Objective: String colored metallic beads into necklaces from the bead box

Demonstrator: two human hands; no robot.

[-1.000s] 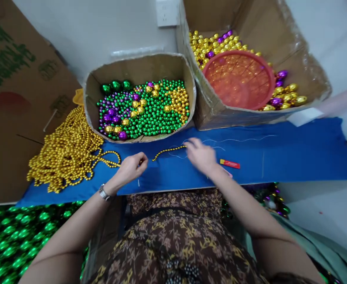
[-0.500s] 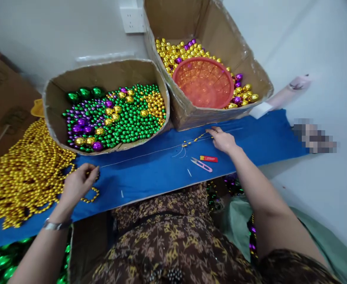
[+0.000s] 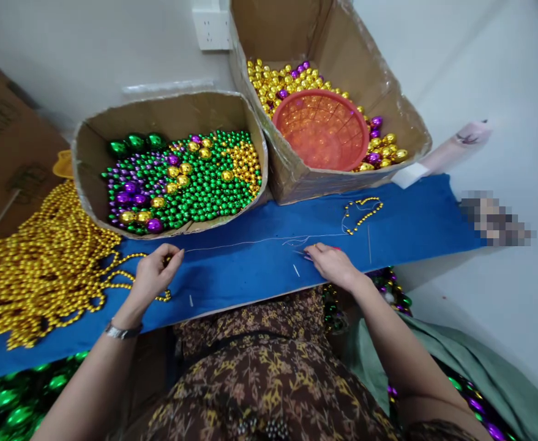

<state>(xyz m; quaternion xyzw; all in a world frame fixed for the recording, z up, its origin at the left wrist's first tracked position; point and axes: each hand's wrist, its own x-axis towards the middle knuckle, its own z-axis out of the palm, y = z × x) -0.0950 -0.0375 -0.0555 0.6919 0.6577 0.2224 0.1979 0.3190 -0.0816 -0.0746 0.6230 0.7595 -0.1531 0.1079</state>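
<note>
My left hand point(image 3: 156, 269) is closed on a strand of gold beads point(image 3: 128, 275), which trails back to the heap at the left. A thin white thread point(image 3: 236, 243) stretches from its fingertips across the blue cloth to a short gold bead string point(image 3: 368, 215) lying in a loose loop. My right hand point(image 3: 330, 263) is closed around pink thread snips point(image 3: 306, 256); their blade tips poke out at the left and the rest is hidden under the fingers. Just behind those fingers, a bit of the red lighter point(image 3: 336, 248) shows.
A big heap of gold bead strands point(image 3: 43, 263) lies at the left. Two cardboard boxes of loose beads point(image 3: 213, 190) stand behind the cloth point(image 3: 415, 226); a red plastic basket point(image 3: 321, 131) sits in the right one. A small white stick point(image 3: 296, 271) lies near the front edge.
My right hand has let go of the short gold bead string, which now lies farther right, and moved down to the snips. My left hand has moved right, drawing the gold strand along.
</note>
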